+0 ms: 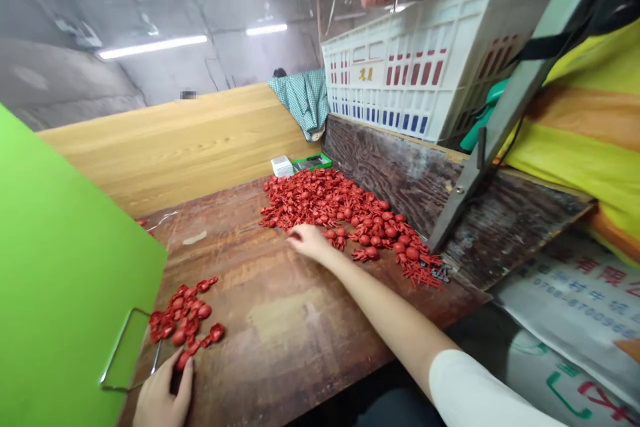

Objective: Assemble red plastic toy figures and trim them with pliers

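Observation:
At the lower left, my left hand (167, 390) pinches a small red plastic figure part (184, 360) between thumb and forefinger. It is at the near edge of a small heap of red plastic figure parts (187, 310), some with round heads. My right hand (309, 242) reaches to the near left edge of a much larger pile of red plastic parts (320, 197). Its fingers are curled together, and whatever they may hold is hidden. Thin red stick-like pieces (423, 275) and a few grey ones (440, 272) lie at the pile's right end.
A worn brown wooden table (280, 320) carries the parts. A green panel (65, 280) with a wire handle (117, 353) stands left. Behind are a white stack (282, 167) and a green tray (313, 162). A white crate (400, 67) and a slanting metal bar (480, 167) border the right.

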Action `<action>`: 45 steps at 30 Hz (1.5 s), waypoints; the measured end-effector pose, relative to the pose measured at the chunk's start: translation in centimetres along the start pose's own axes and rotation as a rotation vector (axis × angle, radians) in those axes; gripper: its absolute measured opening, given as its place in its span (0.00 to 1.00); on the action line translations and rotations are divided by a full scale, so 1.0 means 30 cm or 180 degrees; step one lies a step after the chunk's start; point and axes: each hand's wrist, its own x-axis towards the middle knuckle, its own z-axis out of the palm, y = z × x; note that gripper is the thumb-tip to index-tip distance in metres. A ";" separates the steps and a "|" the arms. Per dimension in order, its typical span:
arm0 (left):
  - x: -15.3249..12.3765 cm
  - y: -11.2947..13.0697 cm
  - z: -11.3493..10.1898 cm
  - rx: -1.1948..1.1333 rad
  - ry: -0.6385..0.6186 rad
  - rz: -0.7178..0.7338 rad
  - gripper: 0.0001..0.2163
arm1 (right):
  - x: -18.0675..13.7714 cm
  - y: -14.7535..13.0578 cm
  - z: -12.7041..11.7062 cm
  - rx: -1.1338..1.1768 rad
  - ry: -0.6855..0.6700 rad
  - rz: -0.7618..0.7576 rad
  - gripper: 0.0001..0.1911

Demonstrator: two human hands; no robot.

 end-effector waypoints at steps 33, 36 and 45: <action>0.299 0.899 -0.294 -0.4719 -0.0537 -0.0568 0.28 | -0.339 -0.322 -0.413 0.1732 0.0493 -0.1044 0.19; 0.332 0.951 -0.292 -0.4773 -0.0275 -0.0504 0.30 | -0.291 -0.351 -0.407 0.2589 0.0785 -0.1275 0.19; 0.345 0.977 -0.329 -0.3694 -0.0331 0.0150 0.15 | -0.160 -0.428 -0.298 0.3328 0.0732 -0.1751 0.19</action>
